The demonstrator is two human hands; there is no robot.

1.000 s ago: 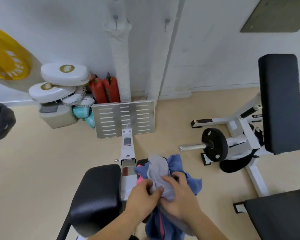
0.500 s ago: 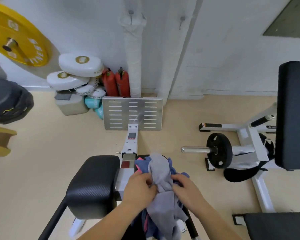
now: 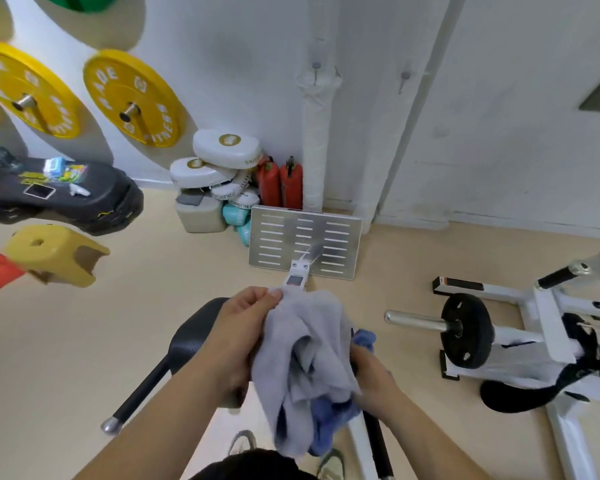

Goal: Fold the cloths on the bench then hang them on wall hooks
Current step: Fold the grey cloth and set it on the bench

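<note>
A crumpled grey cloth (image 3: pixel 302 362) hangs in front of me above the black padded bench (image 3: pixel 194 334). My left hand (image 3: pixel 243 317) pinches its top edge. My right hand (image 3: pixel 374 379) holds the cloth's right side lower down, its fingers partly hidden in the folds. A blue cloth (image 3: pixel 340 414) bunches under and behind the grey one, and whether either hand holds it is unclear. High on the white wall are two hooks: one (image 3: pixel 315 69) carries a hanging white cloth (image 3: pixel 314 140), the other (image 3: pixel 404 77) is bare.
Yellow weight plates (image 3: pixel 132 98) hang on the left wall. White pads (image 3: pixel 222 157), red extinguishers (image 3: pixel 279 181) and a metal footplate (image 3: pixel 305 244) stand near the wall. A yellow stool (image 3: pixel 52 254) and black bag (image 3: pixel 66 195) lie left; a white machine with a black plate (image 3: pixel 465 330) stands right.
Both hands have lifted the grey cloth up off the bench and drawn it apart, the left hand rising higher. The view has tilted up and left, bringing the yellow plates in.
</note>
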